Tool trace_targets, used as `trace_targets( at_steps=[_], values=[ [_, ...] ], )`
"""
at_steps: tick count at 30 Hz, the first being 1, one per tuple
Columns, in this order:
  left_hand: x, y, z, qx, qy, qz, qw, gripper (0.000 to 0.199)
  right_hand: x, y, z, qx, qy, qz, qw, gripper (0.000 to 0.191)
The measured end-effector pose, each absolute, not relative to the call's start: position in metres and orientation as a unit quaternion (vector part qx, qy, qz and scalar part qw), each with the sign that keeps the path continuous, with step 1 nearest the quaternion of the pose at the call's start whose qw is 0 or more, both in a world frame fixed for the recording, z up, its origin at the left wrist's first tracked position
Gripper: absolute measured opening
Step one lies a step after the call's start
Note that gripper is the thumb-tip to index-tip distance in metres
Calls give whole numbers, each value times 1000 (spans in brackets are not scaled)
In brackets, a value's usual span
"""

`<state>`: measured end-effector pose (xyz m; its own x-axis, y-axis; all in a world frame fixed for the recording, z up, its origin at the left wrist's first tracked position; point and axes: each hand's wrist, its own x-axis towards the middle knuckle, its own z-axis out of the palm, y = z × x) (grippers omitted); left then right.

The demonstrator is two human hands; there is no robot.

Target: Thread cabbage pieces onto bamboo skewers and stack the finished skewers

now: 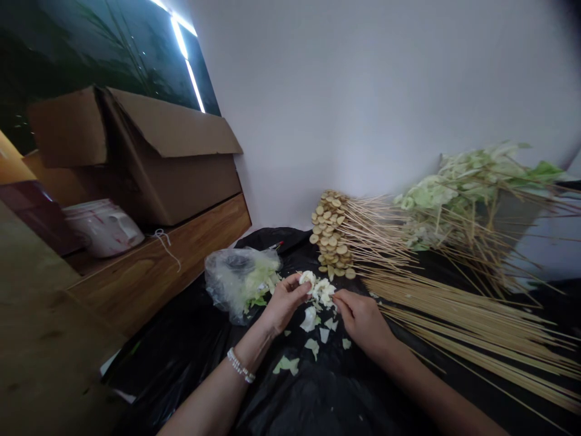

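My left hand [288, 300], with a beaded bracelet at the wrist, pinches pale, crumpled cabbage leaves [308, 278] between thumb and fingers. Close on its right, my right hand [361, 315] is closed, fingertips together at the edge of the white cabbage piece [324, 292]. What those fingertips grip is hidden; I cannot tell whether a skewer is there. Below the hands, several torn cabbage scraps [312, 346] lie scattered on black plastic sheeting [318, 396]. A clear plastic bag [222, 275] with cabbage leaves in it lies left of my left hand.
Skewered round pale slices [331, 233] are stacked by the wall. Bare bamboo skewers [472, 327] spread along the right. Behind them is a heap of skewered cabbage [472, 181]. A cardboard box [195, 181] and a white mug-like container [102, 227] stand on a wooden ledge [200, 248].
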<state>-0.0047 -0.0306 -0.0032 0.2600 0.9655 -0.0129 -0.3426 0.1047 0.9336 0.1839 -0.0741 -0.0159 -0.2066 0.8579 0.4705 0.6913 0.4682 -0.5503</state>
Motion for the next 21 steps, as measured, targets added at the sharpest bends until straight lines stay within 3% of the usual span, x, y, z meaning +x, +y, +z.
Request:
trace_targets(
  at_steps=[8,13,21],
  values=[
    [-4,-29,-5,477,359,495,632,29,187,-70,-18,-521,-760,103,374,26],
    [-6,-26,-3,471,395,496,614,41,192,-68,-12,-558,-741,116,355,29],
    [-20,-29,12,730,470,350,351,35,203,-64,-7,-594,-720,76,351,27]
  ],
)
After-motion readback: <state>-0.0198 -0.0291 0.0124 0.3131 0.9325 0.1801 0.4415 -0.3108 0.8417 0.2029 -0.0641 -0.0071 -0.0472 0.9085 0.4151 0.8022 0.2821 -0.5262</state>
